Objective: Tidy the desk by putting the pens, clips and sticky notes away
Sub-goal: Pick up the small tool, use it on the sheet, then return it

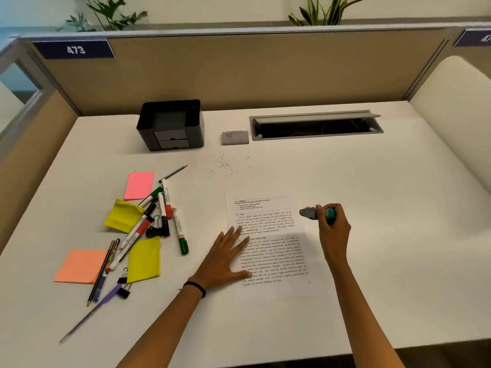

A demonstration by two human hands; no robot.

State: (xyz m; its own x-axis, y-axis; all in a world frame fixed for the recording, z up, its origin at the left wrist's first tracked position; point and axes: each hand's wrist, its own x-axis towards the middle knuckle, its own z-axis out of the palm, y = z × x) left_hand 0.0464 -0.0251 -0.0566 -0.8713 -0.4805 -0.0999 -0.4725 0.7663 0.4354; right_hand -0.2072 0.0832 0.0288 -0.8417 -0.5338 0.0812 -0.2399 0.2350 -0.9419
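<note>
— At lower centre, what do the hands do?
— Left hand (pixel 228 257) lies flat and open on the printed sheet (pixel 268 240). Right hand (pixel 332 224) grips a grey-teal object (pixel 309 213).
— And the pens (pixel 159 221), clips (pixel 156 224), sticky notes (pixel 139 185)?
— Scattered at left; black organizer (pixel 171 124) at upper centre.

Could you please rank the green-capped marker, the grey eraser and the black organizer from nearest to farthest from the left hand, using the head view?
From the left hand:
1. Green-capped marker, just to its left beside the printed sheet.
2. Grey eraser, farther back, roughly straight ahead.
3. Black organizer, at the back left by the partition.
</note>
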